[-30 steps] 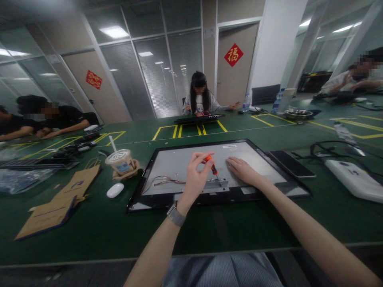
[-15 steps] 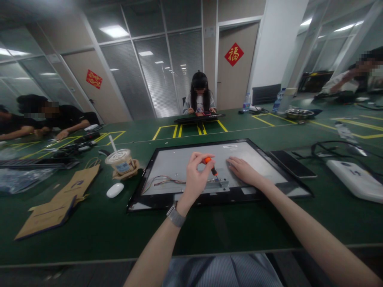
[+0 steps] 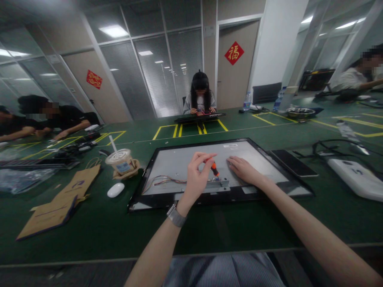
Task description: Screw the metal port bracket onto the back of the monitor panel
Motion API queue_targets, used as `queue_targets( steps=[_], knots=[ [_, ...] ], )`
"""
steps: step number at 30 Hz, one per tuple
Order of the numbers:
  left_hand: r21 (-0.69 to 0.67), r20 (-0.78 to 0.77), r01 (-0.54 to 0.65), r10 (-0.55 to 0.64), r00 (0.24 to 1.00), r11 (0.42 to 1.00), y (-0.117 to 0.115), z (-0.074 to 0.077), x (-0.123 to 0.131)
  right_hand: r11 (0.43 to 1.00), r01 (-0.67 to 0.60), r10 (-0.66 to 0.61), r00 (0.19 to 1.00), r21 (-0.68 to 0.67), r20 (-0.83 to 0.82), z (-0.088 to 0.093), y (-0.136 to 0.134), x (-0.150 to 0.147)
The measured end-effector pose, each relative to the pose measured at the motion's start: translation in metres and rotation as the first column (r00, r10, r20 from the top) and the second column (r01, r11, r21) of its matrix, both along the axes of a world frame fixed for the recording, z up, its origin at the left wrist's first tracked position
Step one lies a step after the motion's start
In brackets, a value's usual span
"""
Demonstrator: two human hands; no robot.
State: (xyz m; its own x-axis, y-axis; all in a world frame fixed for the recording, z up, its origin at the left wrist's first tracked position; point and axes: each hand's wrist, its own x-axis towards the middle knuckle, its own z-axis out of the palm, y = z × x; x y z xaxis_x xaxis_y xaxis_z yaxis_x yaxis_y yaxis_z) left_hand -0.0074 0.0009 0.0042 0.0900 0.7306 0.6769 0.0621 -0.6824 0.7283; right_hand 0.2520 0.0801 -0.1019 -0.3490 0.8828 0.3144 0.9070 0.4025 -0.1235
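Observation:
A flat display panel (image 3: 209, 159) with a black frame and grey back lies before me on the green table. Between the thumb and fingers of my left hand (image 3: 198, 171) is a small orange-and-black screwdriver (image 3: 214, 169), tilted, its tip down at a metal bracket (image 3: 214, 185) along the panel's near edge. Whether the tip sits in a screw is too small to tell. My right hand (image 3: 241, 168) rests flat on the panel's back, fingers stretched out. Thin coloured wires (image 3: 169, 180) run across the panel to the bracket's left end.
Left of the panel are a drink cup (image 3: 121, 162), a white mouse (image 3: 115, 190) and a brown paper bag (image 3: 66, 199). On the right lie a black phone (image 3: 295, 162), a white device (image 3: 356, 179) and black cables (image 3: 329, 146). A person (image 3: 200, 95) sits opposite; others sit farther off.
My left fingers have shifted on the screwdriver's handle, the forefinger now reaching out straighter over it. My right hand stays on the panel. The person at far right has moved an arm.

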Motion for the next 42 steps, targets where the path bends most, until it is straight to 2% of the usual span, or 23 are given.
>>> queue_targets(
  steps=[5,9,11,16,22,28,34,39,42],
  knots=[
    [-0.091,0.037,0.104,-0.101,0.994,0.990,0.0001,0.0017,-0.0015,1.000,0.002,-0.002,1.000,-0.022,-0.007,0.0020,-0.0014,0.0006],
    [-0.103,0.063,0.159,-0.153,0.986,0.982,0.0000,-0.0003,0.0009,1.000,0.003,-0.003,1.000,-0.012,-0.004,0.0024,-0.0013,0.0008],
    [-0.084,0.054,0.133,-0.129,0.990,0.988,-0.0001,-0.0016,0.0019,1.000,0.001,-0.001,1.000,-0.009,0.008,0.0027,-0.0015,0.0005],
    [-0.024,0.010,-0.019,0.019,1.000,1.000,-0.0006,-0.0032,0.0018,1.000,-0.003,0.003,1.000,-0.008,0.010,0.0034,-0.0024,-0.0012],
    [-0.028,-0.002,0.070,-0.070,0.998,0.997,0.0009,-0.0040,0.0018,1.000,0.002,-0.002,1.000,-0.005,0.021,0.0017,-0.0008,-0.0013],
    [-0.026,0.004,-0.058,0.058,0.998,0.998,0.0014,-0.0042,0.0016,1.000,0.008,-0.007,0.999,-0.012,0.036,0.0049,-0.0033,-0.0017],
    [-0.016,-0.024,0.020,-0.020,1.000,1.000,-0.0022,0.0006,0.0007,1.000,0.009,-0.009,1.000,-0.023,0.016,0.0062,-0.0045,-0.0021],
    [0.022,-0.019,-0.074,0.075,0.997,0.997,-0.0010,-0.0017,0.0012,1.000,0.005,-0.004,1.000,-0.021,0.016,0.0053,-0.0037,-0.0022],
    [0.025,-0.026,-0.043,0.044,0.999,0.999,-0.0024,-0.0007,0.0006,1.000,0.005,-0.004,1.000,-0.018,0.022,0.0063,-0.0043,-0.0023]
  ],
)
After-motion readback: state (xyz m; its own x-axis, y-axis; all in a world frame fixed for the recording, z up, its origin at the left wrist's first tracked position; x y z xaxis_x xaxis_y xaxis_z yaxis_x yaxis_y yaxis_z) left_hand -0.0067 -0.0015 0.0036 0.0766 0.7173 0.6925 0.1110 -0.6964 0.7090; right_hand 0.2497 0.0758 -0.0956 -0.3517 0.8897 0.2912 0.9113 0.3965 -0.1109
